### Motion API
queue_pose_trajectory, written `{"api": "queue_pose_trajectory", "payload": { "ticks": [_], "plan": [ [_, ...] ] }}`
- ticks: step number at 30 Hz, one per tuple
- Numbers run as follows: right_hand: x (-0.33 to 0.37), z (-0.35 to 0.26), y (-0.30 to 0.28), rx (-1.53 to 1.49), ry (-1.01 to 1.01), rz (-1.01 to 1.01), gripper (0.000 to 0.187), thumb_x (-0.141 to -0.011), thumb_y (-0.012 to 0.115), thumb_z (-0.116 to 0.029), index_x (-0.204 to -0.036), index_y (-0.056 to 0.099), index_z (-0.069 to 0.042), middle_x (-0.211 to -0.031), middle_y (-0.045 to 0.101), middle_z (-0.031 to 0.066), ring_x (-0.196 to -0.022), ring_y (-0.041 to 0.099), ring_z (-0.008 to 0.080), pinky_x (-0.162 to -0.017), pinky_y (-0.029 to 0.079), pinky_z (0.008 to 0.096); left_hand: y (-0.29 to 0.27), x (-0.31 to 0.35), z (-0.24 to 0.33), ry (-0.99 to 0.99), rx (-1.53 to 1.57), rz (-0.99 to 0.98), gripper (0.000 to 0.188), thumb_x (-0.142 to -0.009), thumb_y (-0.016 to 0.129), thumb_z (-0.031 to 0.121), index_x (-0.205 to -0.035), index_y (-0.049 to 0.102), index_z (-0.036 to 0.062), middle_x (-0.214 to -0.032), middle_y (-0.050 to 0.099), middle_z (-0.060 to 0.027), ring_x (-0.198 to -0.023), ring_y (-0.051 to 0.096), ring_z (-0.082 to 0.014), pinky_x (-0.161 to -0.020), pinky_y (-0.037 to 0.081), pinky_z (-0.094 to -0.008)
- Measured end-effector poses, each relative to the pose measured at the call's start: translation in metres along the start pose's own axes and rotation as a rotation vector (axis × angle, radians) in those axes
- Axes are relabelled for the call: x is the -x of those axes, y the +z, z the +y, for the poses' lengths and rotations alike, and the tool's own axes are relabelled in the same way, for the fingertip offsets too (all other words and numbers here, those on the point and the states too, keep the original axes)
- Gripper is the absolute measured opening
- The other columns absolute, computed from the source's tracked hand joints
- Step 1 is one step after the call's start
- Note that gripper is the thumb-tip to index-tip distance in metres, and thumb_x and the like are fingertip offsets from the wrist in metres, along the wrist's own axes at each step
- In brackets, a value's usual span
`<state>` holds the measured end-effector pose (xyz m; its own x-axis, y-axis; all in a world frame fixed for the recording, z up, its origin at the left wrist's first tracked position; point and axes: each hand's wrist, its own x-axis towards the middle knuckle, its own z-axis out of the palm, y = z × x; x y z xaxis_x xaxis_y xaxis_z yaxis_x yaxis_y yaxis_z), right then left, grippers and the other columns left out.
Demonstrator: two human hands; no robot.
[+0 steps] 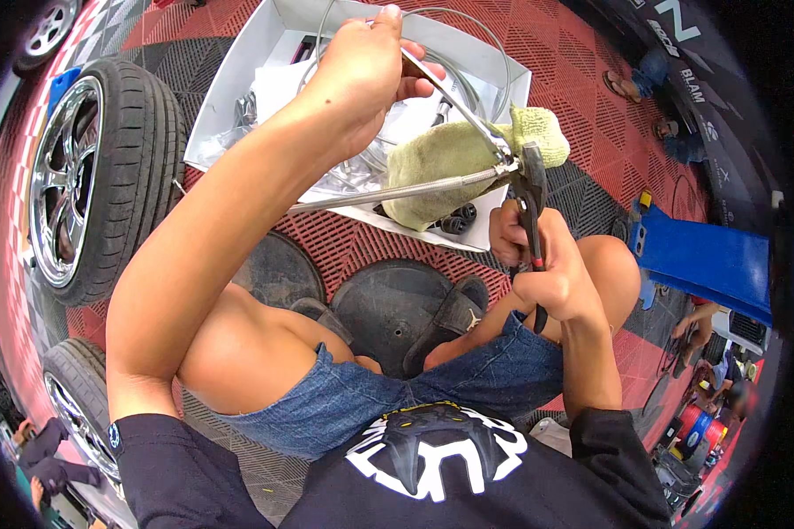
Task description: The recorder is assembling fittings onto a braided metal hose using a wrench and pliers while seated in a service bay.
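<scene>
At the top centre, my left hand (366, 75) is closed around a silver wrench (466, 113) that slants down to a metal fitting (506, 166). My right hand (549, 273) grips the handles of dark pliers (531, 198), whose jaws are at the same fitting; whether they bite on it I cannot tell. A braided metal hose (397, 191) runs leftward from the fitting and passes behind my left forearm. Around and behind the fitting is a light green cloth (437, 159), draped by the near right edge of a white box (260, 40).
Clear bags and coiled cable lie inside the box. A large tyre on a chrome wheel (137, 176) stands at the left, another wheel (71, 388) nearer. Below the box are round black discs (397, 304). A blue panel (706, 264) stands right; other people's feet (625, 86) show beyond.
</scene>
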<state>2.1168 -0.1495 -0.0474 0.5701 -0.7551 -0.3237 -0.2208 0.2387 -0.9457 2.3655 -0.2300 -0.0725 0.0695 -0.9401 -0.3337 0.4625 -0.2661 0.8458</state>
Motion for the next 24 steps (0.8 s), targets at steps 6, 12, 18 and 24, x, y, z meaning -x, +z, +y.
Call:
{"api": "queue_pose_trajectory", "payload": {
  "ticks": [6,12,18,24],
  "plan": [
    [-0.001,-0.001,-0.006,0.069,-0.003,-0.007,0.025,-0.054,0.053,-0.007,-0.072,0.035,-0.007,-0.068,0.027,-0.0021,-0.064,0.026,0.0088,-0.056,0.021,0.0284,0.019,0.016,0.002,0.087,-0.117,-0.016,0.040,-0.108,0.032,0.034,-0.113,0.042,-0.0048,-0.098,0.051,-0.0124,-0.081,0.064,-0.0211,-0.069,0.056,-0.0314],
    [-0.003,0.004,-0.004,0.068,-0.003,-0.023,0.024,-0.056,0.052,-0.004,-0.073,0.036,-0.007,-0.072,0.029,-0.0028,-0.065,0.026,0.0085,-0.056,0.022,0.0278,0.016,0.018,-0.001,-0.033,-0.036,-0.028,0.032,-0.107,0.040,0.029,-0.107,0.045,-0.0026,-0.093,0.053,-0.0090,-0.080,0.058,-0.0156,-0.068,0.050,-0.0274],
    [-0.003,0.007,-0.008,-0.030,0.032,0.021,0.026,-0.057,0.052,0.004,-0.075,0.036,-0.007,-0.074,0.028,-0.0032,-0.067,0.025,0.0079,-0.057,0.022,0.0260,0.027,0.028,0.007,0.097,-0.046,0.060,0.025,-0.107,0.037,0.024,-0.110,0.041,-0.0001,-0.093,0.053,-0.0090,-0.082,0.058,-0.0163,-0.070,0.050,-0.0284],
    [-0.001,0.004,-0.004,-0.005,0.048,0.031,0.027,-0.056,0.052,0.005,-0.076,0.038,-0.006,-0.074,0.028,-0.0024,-0.068,0.026,0.0086,-0.058,0.024,0.0262,0.025,0.027,0.009,0.137,-0.075,0.063,0.023,-0.107,0.035,0.023,-0.112,0.039,0.0003,-0.091,0.052,-0.0072,-0.081,0.059,-0.0169,-0.070,0.050,-0.0283]
  ]
}}
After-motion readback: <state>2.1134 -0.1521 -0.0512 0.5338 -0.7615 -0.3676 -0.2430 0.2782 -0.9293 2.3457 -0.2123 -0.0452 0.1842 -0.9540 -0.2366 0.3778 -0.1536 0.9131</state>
